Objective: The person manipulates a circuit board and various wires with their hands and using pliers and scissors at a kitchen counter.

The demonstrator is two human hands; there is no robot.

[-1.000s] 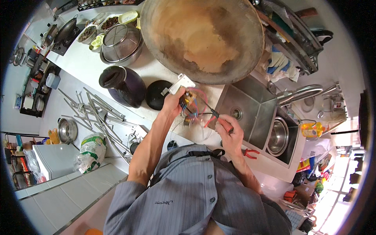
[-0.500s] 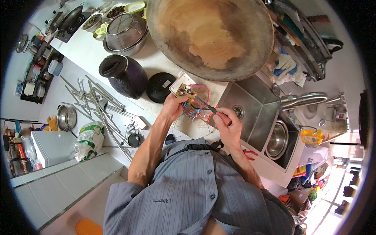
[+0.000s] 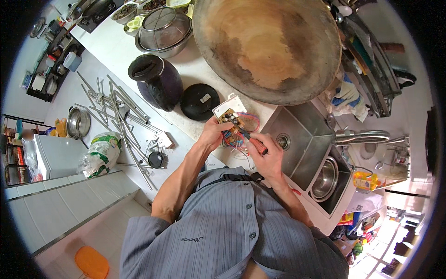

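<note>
My left hand grips a small brown circuit board by its near edge, thumb on top. A white plastic housing piece sits against the board's far side. Red, blue and white wires hang from the board in loops. My right hand is closed round the red-and-black handle of a screwdriver. Its shaft points left at the board; whether the tip touches cannot be made out. Just beyond my left hand lie a black round base and a dark purple kettle.
A large round wooden board covers the counter's far side. To the right is a steel sink with a tap and a bowl. A mesh-covered basin stands far left. Metal tubes lie left, below the counter.
The view has shifted, so the counter things sit farther right. The screwdriver and my right hand have come closer to the board. Red handles beside my waist are now mostly hidden by my forearm.
</note>
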